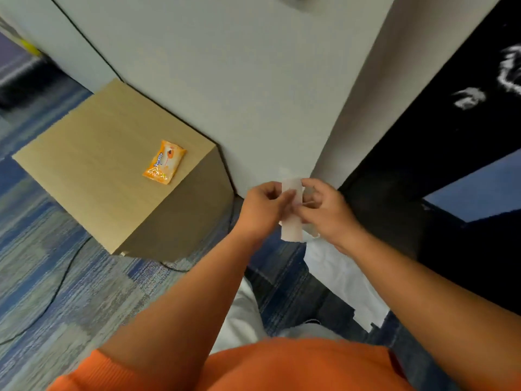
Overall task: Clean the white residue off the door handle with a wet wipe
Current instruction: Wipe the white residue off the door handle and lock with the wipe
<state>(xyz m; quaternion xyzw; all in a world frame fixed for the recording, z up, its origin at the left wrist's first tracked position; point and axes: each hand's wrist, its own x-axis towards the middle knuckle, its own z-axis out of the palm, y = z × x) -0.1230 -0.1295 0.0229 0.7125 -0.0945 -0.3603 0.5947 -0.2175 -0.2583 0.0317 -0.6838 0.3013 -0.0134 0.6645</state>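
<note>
Wipe (291, 230), pinched mid-strip by left hand (262, 207) and right hand (324, 211) right of frame centre, looks limp, light, likely damp; best held bunched.

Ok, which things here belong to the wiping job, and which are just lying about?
For the job: white wipe, pinched by left hand and right hand; orange wipe packet.

Lying about: wooden cabinet under the packet; black cable on the carpet. No door handle in view.
</note>
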